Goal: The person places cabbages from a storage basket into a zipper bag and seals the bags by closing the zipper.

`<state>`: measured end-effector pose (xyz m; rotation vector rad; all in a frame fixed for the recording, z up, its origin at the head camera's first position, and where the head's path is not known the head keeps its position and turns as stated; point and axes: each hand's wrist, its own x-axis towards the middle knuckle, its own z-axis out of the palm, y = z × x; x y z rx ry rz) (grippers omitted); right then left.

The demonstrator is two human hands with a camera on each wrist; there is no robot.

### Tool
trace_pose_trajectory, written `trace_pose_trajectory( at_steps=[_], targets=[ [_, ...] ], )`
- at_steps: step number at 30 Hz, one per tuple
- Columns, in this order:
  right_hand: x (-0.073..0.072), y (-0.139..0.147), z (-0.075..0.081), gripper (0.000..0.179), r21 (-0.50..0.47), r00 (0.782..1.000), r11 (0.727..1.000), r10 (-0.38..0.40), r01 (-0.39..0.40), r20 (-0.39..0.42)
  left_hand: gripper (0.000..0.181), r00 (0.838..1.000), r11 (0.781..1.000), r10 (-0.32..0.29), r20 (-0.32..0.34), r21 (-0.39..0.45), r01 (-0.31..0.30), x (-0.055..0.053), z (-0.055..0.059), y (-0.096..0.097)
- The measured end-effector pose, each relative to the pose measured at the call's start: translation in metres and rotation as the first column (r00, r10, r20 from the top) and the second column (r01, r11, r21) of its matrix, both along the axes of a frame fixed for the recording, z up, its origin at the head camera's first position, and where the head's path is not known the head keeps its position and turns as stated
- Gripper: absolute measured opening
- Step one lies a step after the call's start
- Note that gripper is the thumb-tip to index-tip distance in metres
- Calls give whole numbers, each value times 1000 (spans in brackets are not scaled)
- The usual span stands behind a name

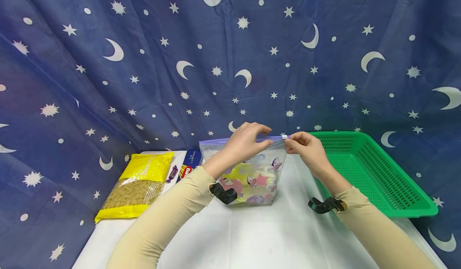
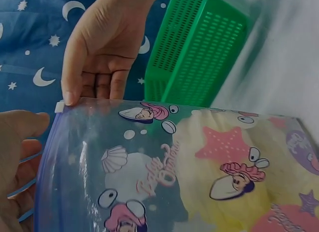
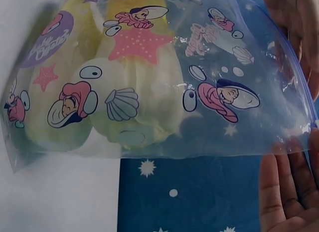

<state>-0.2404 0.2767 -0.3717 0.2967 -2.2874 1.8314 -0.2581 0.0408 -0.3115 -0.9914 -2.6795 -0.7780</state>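
A clear zip bag (image 1: 257, 181) with cartoon shell and star prints stands upright on the table, its purple zip edge at the top. Pale yellow-green contents show through the plastic in the right wrist view; their kind is unclear. At the bag's top right corner, the right hand (image 1: 307, 151) pinches the edge between thumb and fingers, beside the white slider (image 1: 284, 137). The left hand (image 1: 246, 143) is over the zip edge, thumb and fingers apart with a gap between them. In the left wrist view the slider (image 2: 60, 107) sits by the right thumb.
To the right stands a green perforated basket (image 1: 399, 209). A yellow pasta packet (image 1: 135, 185) lies at the left, with a purple wrapped sweet (image 1: 172, 173) and a blue spaghetti box (image 1: 192, 159) beside it. Behind the table hangs a starry blue curtain (image 1: 223, 97).
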Motion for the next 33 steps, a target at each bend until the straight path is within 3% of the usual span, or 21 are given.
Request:
trace_pose_trajectory(
  at_steps=[5, 12, 18, 26, 33],
  targets=[
    [2, 1, 1, 38, 7, 999, 999, 34, -34, -25, 39, 1000, 998, 4, -10, -68, -5, -6, 1, 17],
    [3, 0, 1, 36, -10, 997, 997, 71, -71, -39, 33, 1000, 995, -3, -14, -100, 1, -9, 2, 31],
    [3, 0, 2, 35, 4, 996, 997, 78, -77, -52, 32, 1000, 994, -2, -7, -109, 1, -9, 1, 36],
    [3, 2, 1, 34, 34, 994, 996, 83, -81, -66, 27, 1000, 999, -6, 7, -49, 6, -10, 0, 39],
    [2, 2, 0, 30, 67, 991, 993, 107, -102, -86, 23, 1000, 994, 4, -11, -108, -6, -9, 5, 39]
  ],
)
